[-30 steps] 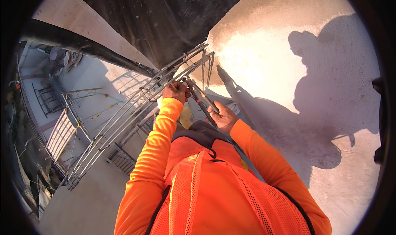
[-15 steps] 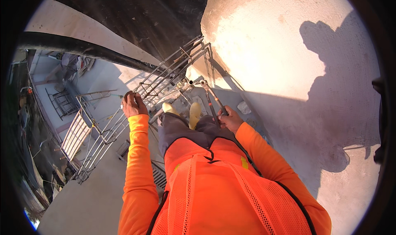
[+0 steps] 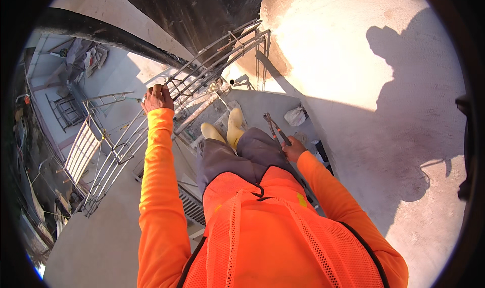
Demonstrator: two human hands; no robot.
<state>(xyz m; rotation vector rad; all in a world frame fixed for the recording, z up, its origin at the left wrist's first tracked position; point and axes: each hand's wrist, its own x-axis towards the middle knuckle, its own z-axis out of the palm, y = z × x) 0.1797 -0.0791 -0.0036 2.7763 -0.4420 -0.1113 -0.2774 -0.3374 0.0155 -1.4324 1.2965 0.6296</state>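
Observation:
My left hand [image 3: 157,98] grips the top rail of a grey metal railing [image 3: 202,76] at arm's length to the left. In my right hand [image 3: 293,149] I hold a pair of pincers [image 3: 275,128] with orange-tinted handles, jaws pointing up and away, beside my right thigh. I wear an orange long-sleeved top with an orange mesh vest, grey trousers and yellow boots [image 3: 225,130]. The boots stand on a grey concrete landing [image 3: 262,106] by the railing.
A rounded pale plastered wall [image 3: 353,60] rises on the right, carrying my shadow. A thick black pipe [image 3: 106,35] runs along the upper left. Metal stair steps [image 3: 192,204] and more railing [image 3: 108,156] drop down to the left. A white bag [image 3: 295,116] lies on the landing.
My left hand has left the pincers and slid left along the railing. My right hand has come down to my thigh with the pincers. My boots have come into view.

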